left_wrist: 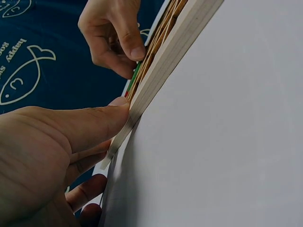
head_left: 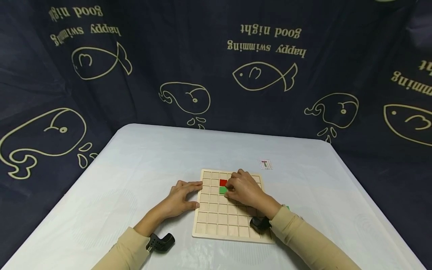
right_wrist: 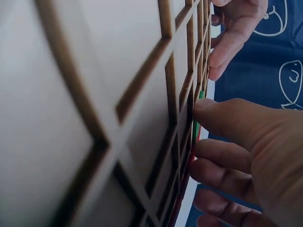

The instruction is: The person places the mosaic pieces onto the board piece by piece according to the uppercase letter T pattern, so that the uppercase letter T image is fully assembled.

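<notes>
A pale wooden grid board (head_left: 213,218) lies on the white table. A red tile (head_left: 223,182) sits in one of its upper cells, with a green tile (head_left: 222,190) in the cell just below. My right hand (head_left: 243,189) is over the board, its thumb and forefinger pinching at the green tile; its other fingers are curled close to the red pieces, and the hand hides the cells beneath it. Along the board's left edge rests my left hand (head_left: 180,198), fingers extended, thumb (left_wrist: 102,120) against the wooden rim.
Beyond the board's top right corner lies a small printed grid card (head_left: 265,164) with a red and green T shape. A bit of green (head_left: 288,207) peeks out beside the right sleeve. A dark curtain (head_left: 216,63) with fish and whale drawings hangs behind the table.
</notes>
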Action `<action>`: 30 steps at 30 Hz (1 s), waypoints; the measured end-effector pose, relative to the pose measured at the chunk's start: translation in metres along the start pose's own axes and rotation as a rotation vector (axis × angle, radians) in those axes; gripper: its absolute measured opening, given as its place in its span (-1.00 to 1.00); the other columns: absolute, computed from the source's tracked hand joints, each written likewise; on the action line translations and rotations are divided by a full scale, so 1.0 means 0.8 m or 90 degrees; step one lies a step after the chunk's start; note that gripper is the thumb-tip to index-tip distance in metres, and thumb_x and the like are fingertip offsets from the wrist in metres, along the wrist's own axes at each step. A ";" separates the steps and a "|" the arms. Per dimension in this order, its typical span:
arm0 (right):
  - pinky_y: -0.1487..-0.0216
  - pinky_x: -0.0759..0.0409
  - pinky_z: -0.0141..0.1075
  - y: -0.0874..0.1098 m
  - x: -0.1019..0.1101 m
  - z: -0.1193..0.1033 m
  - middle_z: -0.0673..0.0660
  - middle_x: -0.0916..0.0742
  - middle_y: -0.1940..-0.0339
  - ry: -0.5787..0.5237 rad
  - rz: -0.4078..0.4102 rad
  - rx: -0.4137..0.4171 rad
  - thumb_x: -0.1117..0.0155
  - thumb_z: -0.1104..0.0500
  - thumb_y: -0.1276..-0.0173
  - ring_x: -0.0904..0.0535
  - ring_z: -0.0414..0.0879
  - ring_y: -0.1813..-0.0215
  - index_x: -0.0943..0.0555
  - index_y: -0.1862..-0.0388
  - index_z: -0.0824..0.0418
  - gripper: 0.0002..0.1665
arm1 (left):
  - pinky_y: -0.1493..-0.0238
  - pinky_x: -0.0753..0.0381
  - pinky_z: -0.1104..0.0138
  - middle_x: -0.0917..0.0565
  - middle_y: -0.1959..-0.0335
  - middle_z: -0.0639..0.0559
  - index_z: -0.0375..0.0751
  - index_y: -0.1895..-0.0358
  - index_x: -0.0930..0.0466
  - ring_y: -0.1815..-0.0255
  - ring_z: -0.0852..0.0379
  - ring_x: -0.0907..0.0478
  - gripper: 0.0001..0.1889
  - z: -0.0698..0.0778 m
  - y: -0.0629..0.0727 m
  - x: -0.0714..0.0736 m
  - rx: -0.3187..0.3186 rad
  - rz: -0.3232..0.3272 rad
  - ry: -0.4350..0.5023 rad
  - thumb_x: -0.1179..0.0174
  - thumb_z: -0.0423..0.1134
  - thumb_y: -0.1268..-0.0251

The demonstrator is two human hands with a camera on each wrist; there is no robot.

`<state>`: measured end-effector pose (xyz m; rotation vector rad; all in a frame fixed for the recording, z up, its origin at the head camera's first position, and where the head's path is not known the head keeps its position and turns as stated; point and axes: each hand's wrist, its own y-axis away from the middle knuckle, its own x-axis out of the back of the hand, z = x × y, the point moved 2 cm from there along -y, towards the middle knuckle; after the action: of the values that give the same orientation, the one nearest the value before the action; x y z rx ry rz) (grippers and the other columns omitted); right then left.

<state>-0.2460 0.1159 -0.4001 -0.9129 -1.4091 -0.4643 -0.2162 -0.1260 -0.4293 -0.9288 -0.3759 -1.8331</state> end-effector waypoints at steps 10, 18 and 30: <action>0.31 -0.25 -0.35 0.001 -0.001 -0.005 -0.08 -0.69 0.42 0.028 0.008 -0.013 -0.46 -0.06 -0.04 -0.31 -0.20 0.38 -0.76 0.36 0.03 -0.76 | 0.02 -0.12 0.24 -0.40 -0.37 0.11 -0.14 -0.25 -0.46 -0.07 0.13 -0.26 -0.39 -0.001 0.000 -0.001 -0.002 0.001 -0.003 -0.36 -0.16 -0.05; 0.30 -0.29 -0.34 -0.001 -0.002 -0.006 -0.06 -0.67 0.41 -0.005 -0.011 -0.050 -0.49 -0.07 -0.01 -0.32 -0.19 0.37 -0.74 0.36 0.07 -0.71 | 0.03 -0.12 0.24 -0.40 -0.37 0.10 -0.13 -0.25 -0.47 -0.06 0.13 -0.25 -0.39 -0.002 -0.001 -0.001 -0.003 0.004 -0.008 -0.36 -0.17 -0.05; 0.27 -0.32 -0.31 -0.003 -0.005 -0.007 -0.03 -0.63 0.42 -0.037 -0.009 -0.054 -0.48 0.03 -0.01 -0.30 -0.19 0.36 -0.67 0.38 0.14 -0.74 | 0.05 -0.12 0.26 -0.41 -0.36 0.08 -0.14 -0.24 -0.47 -0.04 0.13 -0.26 -0.40 -0.004 -0.001 -0.002 -0.012 0.008 -0.005 -0.36 -0.16 -0.05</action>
<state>-0.2450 0.1093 -0.4025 -0.9927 -1.4587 -0.5151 -0.2178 -0.1266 -0.4322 -0.9500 -0.3571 -1.8243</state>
